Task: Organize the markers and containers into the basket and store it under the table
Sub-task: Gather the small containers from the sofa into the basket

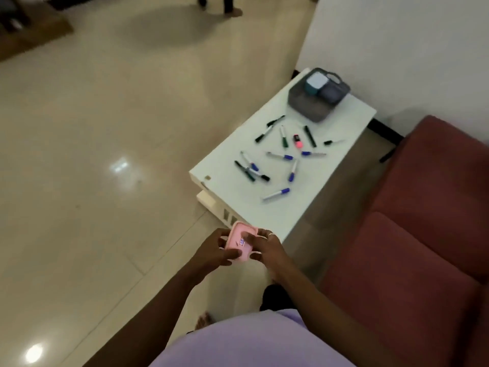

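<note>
Both hands grip a pink container (239, 243) near the desk's (344, 120) near end: left hand (211, 251) on its left side, right hand (267, 250) on its right. Markers (284, 156) lie scattered on the desk; the grey basket (312, 107) at the far end holds what look like two containers.

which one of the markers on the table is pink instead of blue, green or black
The short pink highlighter, lying near the middle of the white table, between a green-capped marker and a dark marker. It is stubbier than all the slim markers around it.
</note>
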